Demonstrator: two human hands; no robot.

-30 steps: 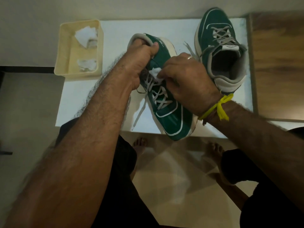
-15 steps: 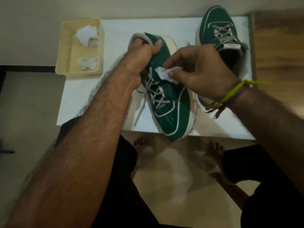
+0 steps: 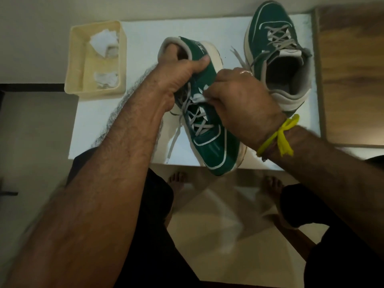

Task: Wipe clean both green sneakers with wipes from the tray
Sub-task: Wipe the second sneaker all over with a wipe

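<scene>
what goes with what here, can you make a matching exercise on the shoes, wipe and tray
Things:
1. held sneaker
2. other sneaker
3. wipe
4. tray

States:
A. holds crumpled wipes, at the table's far left
B. pinched in the right hand, pressed by the laces
C. gripped at the heel collar by the left hand
D. untouched on the table, right of the hands

Pairs: 1-C, 2-D, 3-B, 4-A

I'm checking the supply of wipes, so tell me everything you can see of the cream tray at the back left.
The tray is a cream, plastic-looking rectangular tub with upright walls and a rolled rim. It sits upright on the white table at its far left corner, partly overhanging the edge. Inside lie two crumpled white wipes: one at the far end, one at the near end, with bare floor between. Neither hand touches it.
</scene>
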